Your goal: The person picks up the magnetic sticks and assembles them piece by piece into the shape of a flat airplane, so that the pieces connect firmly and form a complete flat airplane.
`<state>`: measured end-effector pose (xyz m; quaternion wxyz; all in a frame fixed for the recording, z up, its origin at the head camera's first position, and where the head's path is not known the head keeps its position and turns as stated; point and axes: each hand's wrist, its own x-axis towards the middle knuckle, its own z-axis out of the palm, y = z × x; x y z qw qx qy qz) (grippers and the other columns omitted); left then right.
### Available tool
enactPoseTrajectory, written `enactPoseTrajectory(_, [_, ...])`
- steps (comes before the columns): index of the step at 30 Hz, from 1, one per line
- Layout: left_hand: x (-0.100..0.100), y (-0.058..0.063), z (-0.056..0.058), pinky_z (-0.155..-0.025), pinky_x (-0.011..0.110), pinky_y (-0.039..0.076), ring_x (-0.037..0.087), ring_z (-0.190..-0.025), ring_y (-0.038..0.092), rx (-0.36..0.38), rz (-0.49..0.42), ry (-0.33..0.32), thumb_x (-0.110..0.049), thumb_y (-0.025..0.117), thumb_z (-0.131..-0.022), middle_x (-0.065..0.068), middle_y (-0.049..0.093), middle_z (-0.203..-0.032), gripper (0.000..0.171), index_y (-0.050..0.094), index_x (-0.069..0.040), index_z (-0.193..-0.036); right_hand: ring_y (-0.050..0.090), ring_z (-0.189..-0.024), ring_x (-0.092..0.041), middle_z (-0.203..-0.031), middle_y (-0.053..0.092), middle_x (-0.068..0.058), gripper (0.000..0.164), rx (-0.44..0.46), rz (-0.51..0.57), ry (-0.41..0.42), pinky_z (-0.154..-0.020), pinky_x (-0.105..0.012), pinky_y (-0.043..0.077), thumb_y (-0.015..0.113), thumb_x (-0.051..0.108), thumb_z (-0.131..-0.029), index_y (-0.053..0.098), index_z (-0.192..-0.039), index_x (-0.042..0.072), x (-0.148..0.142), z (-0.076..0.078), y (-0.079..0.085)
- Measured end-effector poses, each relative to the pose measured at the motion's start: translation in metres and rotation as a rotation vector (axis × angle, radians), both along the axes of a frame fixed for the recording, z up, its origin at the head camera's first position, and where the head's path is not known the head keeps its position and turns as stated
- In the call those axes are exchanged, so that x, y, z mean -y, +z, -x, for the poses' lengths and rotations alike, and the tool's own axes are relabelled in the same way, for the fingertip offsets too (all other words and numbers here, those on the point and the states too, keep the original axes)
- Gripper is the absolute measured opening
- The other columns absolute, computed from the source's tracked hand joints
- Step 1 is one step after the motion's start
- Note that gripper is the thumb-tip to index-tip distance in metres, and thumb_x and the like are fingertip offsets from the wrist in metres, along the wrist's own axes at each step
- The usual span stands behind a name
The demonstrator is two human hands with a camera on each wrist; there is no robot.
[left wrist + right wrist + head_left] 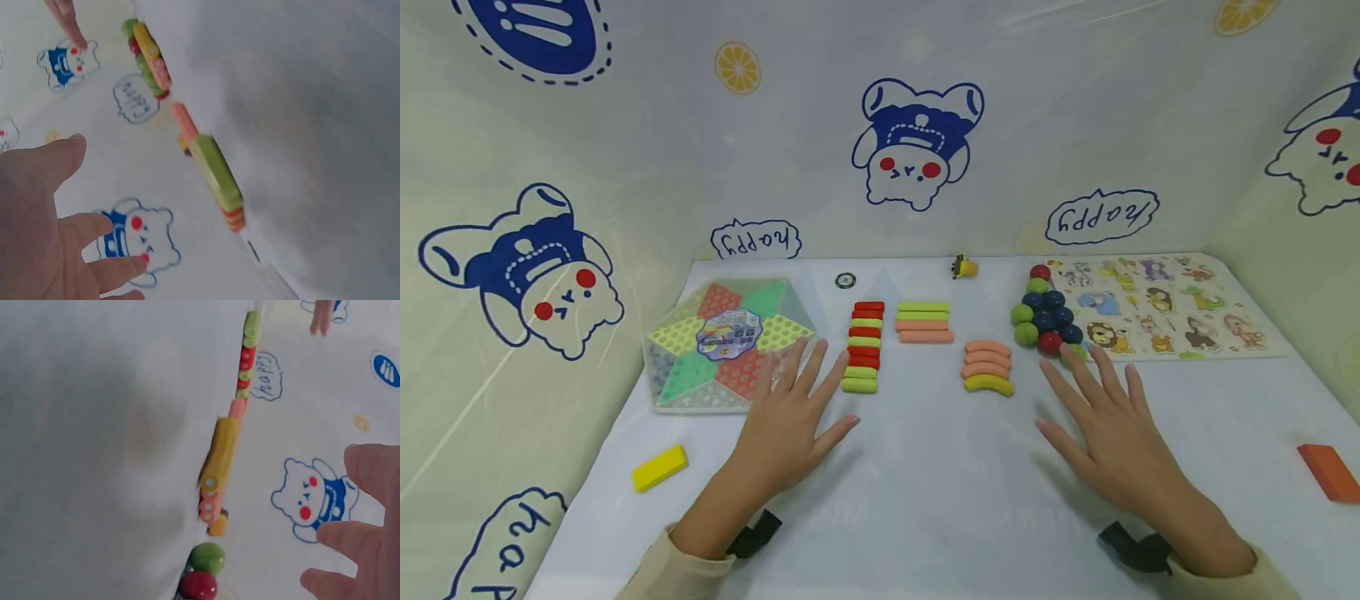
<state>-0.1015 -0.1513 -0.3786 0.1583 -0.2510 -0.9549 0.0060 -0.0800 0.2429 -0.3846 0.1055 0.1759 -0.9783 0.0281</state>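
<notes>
My left hand (pixel 782 437), fingers spread, hovers over the table between a hexagonal game board (pixel 673 387) and a column of red and light-green sticks (pixel 863 342); its fingertips overlap the board's right edge in the head view. Spread likewise, my right hand (pixel 1116 442) is in front of a cluster of blue, green and red balls (pixel 1049 321) and a sheet of cartoon animals (pixel 1165 304). Neither hand holds anything. Between them lie green and pink sticks (pixel 923 323) and a row of curved pink pieces (pixel 987 358) with a yellow toy banana (pixel 988 384) in front.
A yellow block (pixel 659 468) lies at the left, an orange-red block (pixel 1330 472) at the right edge. A round token (pixel 846 281) and a small yellow-and-black toy (pixel 964 267) are at the back. Printed cloth (pixel 820 167) rises behind the table.
</notes>
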Motion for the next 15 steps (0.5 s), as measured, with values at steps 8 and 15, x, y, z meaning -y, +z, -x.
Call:
enactPoseTrajectory(8, [-0.044, 0.010, 0.009, -0.106, 0.057, 0.003, 0.029, -0.141, 0.001, 0.063, -0.007, -0.137, -0.066, 0.033, -0.089, 0.006, 0.018, -0.154, 0.074, 0.021, -0.024, -0.150, -0.009, -0.140, -0.029, -0.156, 0.005, -0.005, 0.075, -0.013, 0.019, 0.061, -0.105, -0.052, -0.012, 0.051, 0.052, -0.090, 0.018, -0.150, 0.023, 0.014, 0.011, 0.008])
enactPoseTrajectory(15, [-0.092, 0.004, 0.034, -0.108, 0.054, 0.006, 0.025, -0.141, 0.005, 0.108, -0.035, -0.244, -0.061, 0.036, -0.092, 0.002, 0.027, -0.151, 0.067, 0.029, -0.024, -0.148, -0.002, -0.141, -0.026, -0.154, 0.014, -0.007, 0.070, 0.030, 0.096, 0.080, -0.108, -0.053, -0.002, 0.053, 0.050, -0.090, 0.029, -0.148, 0.019, 0.030, 0.025, -0.002])
